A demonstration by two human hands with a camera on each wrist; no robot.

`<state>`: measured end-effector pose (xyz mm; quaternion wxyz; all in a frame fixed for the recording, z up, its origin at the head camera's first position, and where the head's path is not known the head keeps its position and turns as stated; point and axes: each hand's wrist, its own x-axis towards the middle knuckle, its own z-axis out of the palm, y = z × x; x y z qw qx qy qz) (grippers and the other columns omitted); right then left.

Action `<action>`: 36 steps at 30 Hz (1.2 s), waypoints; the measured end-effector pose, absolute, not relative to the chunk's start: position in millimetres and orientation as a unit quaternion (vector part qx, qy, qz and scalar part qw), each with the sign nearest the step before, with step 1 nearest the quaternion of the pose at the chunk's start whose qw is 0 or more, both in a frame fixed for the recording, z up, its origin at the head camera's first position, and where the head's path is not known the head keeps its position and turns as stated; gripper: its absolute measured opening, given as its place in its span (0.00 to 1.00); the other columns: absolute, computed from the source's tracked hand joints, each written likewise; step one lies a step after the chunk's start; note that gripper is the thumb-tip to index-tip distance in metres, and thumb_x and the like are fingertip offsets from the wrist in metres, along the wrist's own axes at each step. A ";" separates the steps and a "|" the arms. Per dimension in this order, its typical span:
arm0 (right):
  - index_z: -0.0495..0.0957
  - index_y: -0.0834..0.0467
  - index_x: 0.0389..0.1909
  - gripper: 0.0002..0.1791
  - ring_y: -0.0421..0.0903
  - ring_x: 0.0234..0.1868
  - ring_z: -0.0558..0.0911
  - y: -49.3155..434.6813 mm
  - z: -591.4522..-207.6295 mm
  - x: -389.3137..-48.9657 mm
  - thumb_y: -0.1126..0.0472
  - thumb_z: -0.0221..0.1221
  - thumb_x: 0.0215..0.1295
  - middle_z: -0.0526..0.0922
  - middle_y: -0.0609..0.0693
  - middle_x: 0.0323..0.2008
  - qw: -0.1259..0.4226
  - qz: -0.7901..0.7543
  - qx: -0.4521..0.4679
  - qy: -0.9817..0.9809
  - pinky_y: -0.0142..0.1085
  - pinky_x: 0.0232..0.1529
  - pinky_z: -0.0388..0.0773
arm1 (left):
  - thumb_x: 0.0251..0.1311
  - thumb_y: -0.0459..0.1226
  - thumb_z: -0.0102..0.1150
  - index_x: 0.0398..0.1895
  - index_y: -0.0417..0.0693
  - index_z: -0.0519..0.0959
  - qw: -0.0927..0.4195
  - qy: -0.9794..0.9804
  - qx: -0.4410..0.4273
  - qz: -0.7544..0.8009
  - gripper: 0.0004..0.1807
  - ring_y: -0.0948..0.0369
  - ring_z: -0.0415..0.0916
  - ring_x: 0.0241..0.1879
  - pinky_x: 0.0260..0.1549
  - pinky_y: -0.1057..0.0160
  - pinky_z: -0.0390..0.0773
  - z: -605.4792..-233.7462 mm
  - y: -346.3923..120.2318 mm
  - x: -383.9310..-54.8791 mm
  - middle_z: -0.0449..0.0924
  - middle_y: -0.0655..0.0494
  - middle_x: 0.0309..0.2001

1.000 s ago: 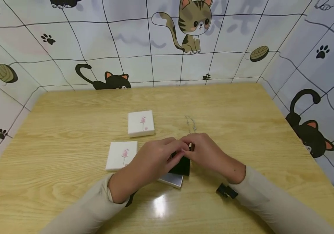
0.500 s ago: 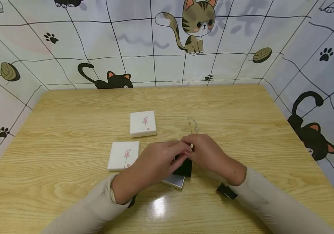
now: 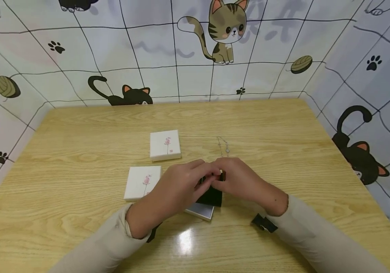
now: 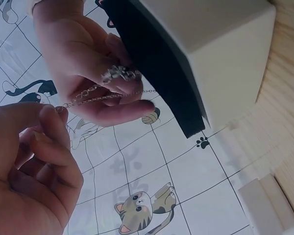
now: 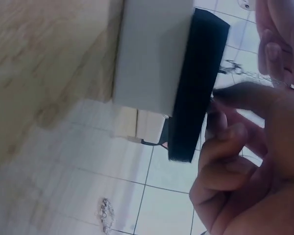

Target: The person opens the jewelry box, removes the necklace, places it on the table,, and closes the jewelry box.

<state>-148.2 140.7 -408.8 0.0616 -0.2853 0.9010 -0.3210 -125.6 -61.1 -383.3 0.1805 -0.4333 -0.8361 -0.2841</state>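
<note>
A fine silver chain [image 4: 118,73] with a cluster of small bright pieces runs between the two hands. Thumb and finger of my left hand [image 3: 177,185] pinch one end of it. At the black pad [image 3: 212,198], my right hand [image 3: 241,179] pinches the chain close against the pad's face, as the right wrist view shows. The pad lies on an open white box [image 3: 199,211], slightly askew over it. In the head view both hands hide most of the pad and the chain.
Two white boxes with a pink flower print stand left of the hands, one farther back [image 3: 165,145] and one nearer [image 3: 143,182]. A second silver chain [image 3: 227,148] lies behind the right hand on the wooden table [image 3: 79,151]. Cat-patterned cloth [image 3: 154,45] surrounds the table.
The fingers shift slightly at the pad, the right fingertips drawing a little closer to the left ones. The boxes and the chain on the table stay put.
</note>
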 end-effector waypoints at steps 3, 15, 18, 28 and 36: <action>0.85 0.50 0.38 0.06 0.37 0.28 0.72 136.7 -409.3 -149.4 0.64 0.68 0.62 0.85 0.42 0.34 0.050 -0.302 -0.276 0.911 0.31 0.31 0.70 | 0.62 0.34 0.67 0.42 0.49 0.83 0.184 -0.834 -0.433 -0.287 0.07 0.70 0.67 0.21 0.23 0.78 0.67 -383.3 -62.4 -125.2 0.83 0.60 0.32; 0.85 0.50 0.37 0.02 0.37 0.23 0.71 135.4 -403.5 -157.8 0.60 0.67 0.64 0.80 0.40 0.26 0.006 -0.289 -0.245 0.926 0.31 0.26 0.71 | 0.63 0.33 0.65 0.42 0.50 0.83 0.197 -0.829 -0.438 -0.288 0.06 0.72 0.66 0.22 0.23 0.79 0.66 -379.1 -64.0 -123.5 0.79 0.62 0.29; 0.85 0.52 0.38 0.03 0.37 0.21 0.72 137.9 -403.3 -161.3 0.58 0.66 0.66 0.83 0.42 0.28 0.002 -0.293 -0.242 0.925 0.31 0.24 0.72 | 0.63 0.33 0.64 0.43 0.51 0.83 0.197 -0.828 -0.440 -0.288 0.07 0.72 0.66 0.21 0.23 0.79 0.65 -378.4 -64.0 -123.1 0.79 0.62 0.29; 0.86 0.56 0.44 0.08 0.40 0.15 0.75 147.9 -399.5 -169.1 0.61 0.61 0.70 0.88 0.50 0.36 0.028 -0.363 -0.192 0.911 0.34 0.19 0.71 | 0.64 0.33 0.64 0.42 0.49 0.84 0.186 -0.824 -0.450 -0.288 0.05 0.72 0.65 0.19 0.21 0.80 0.63 -376.2 -63.5 -120.9 0.82 0.61 0.32; 0.86 0.54 0.45 0.08 0.47 0.17 0.77 155.0 -394.7 -173.5 0.60 0.61 0.70 0.88 0.54 0.35 0.030 -0.390 -0.156 0.907 0.34 0.18 0.69 | 0.63 0.33 0.64 0.42 0.50 0.84 0.184 -0.824 -0.451 -0.290 0.06 0.72 0.65 0.20 0.21 0.80 0.64 -375.9 -63.2 -121.3 0.82 0.61 0.32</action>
